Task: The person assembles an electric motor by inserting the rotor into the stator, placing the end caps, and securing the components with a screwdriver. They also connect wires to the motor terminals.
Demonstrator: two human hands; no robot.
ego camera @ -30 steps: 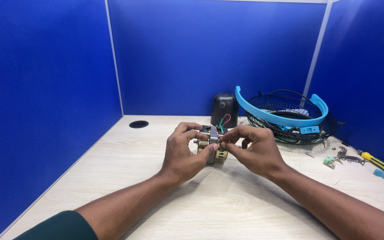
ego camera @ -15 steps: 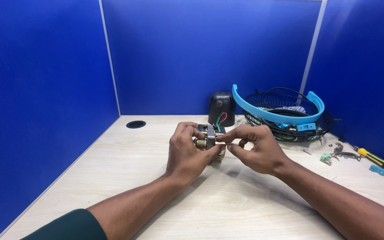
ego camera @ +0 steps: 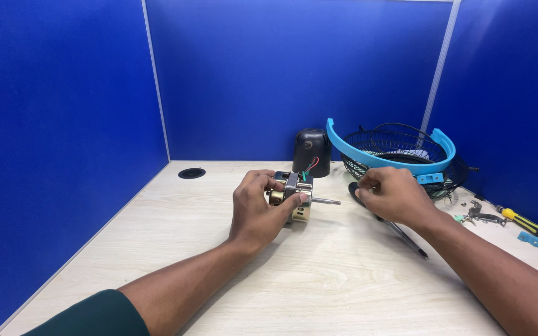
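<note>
My left hand (ego camera: 256, 208) grips a small fan motor (ego camera: 297, 200) just above the wooden desk (ego camera: 319, 280). The motor has a metal body, red and green wires on top, and a thin shaft (ego camera: 326, 201) pointing right. My right hand (ego camera: 393, 196) is apart from the motor, to its right, with its fingers curled together over the handle end of a black screwdriver (ego camera: 406, 239) that lies on the desk. Whether those fingers hold the tool or some small part is hidden.
A black motor cover (ego camera: 311, 151) stands behind the motor. A wire fan guard (ego camera: 400, 146) with a light blue ring (ego camera: 368, 158) sits at the back right. Small metal parts (ego camera: 477, 214), a yellow-handled screwdriver (ego camera: 527, 224) and a blue piece (ego camera: 530, 239) lie at the right. Blue partitions enclose the desk.
My right hand has left the motor and moved right, down onto the black screwdriver. The motor's shaft now shows bare. My left hand still holds the motor.
</note>
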